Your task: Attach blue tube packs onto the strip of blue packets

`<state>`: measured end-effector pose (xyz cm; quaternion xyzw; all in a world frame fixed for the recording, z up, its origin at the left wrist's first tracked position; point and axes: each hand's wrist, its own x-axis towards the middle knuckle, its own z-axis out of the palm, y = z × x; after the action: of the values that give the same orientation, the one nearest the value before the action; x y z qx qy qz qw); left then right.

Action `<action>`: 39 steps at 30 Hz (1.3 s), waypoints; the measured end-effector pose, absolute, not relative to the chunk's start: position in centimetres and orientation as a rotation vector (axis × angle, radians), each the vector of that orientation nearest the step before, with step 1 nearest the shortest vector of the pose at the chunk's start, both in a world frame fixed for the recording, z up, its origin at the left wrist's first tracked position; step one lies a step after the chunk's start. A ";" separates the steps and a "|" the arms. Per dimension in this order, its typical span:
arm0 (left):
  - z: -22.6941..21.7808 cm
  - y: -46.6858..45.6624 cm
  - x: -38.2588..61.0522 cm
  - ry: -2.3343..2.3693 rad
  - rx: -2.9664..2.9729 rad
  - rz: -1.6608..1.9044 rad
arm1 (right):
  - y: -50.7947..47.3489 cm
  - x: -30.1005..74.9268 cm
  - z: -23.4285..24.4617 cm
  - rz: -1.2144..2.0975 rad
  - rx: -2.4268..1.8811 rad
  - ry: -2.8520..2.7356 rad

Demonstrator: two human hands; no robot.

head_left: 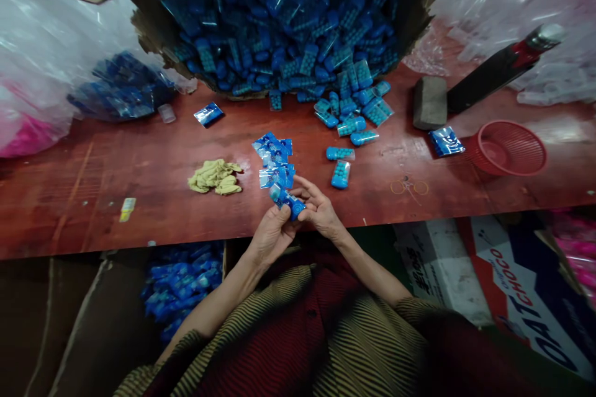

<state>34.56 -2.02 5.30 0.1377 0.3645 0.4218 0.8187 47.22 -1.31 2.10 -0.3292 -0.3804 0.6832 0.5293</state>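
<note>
At the table's front edge, a small clear bottle with a blue cap and a blue printed sleeve lies tilted between my hands. My left hand pinches it from below with the thumb across its side. The thumb of my right hand meets its right end, while the other fingers of that hand stretch out above it. Just beyond lie several flat blue printed sleeves, loosely overlapping. To the right are two loose bottles of blue beads, with a larger group of bead bottles behind them.
A torn carton spills bead bottles at the back. Yellow finger cots lie left on the red table. At right are a stone block, a dark flask, rubber bands and a red basket. Wrapped pieces fill a box below.
</note>
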 end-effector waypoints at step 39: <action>2.6 9.5 24.2 2.285 2.029 0.347 | 6.6 41.2 2.7 0.299 -1.677 -2.344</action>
<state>24.17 9.52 2.64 0.6594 0.7426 0.1126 0.0328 41.18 6.63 2.68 -0.5744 -0.8029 0.1024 0.1219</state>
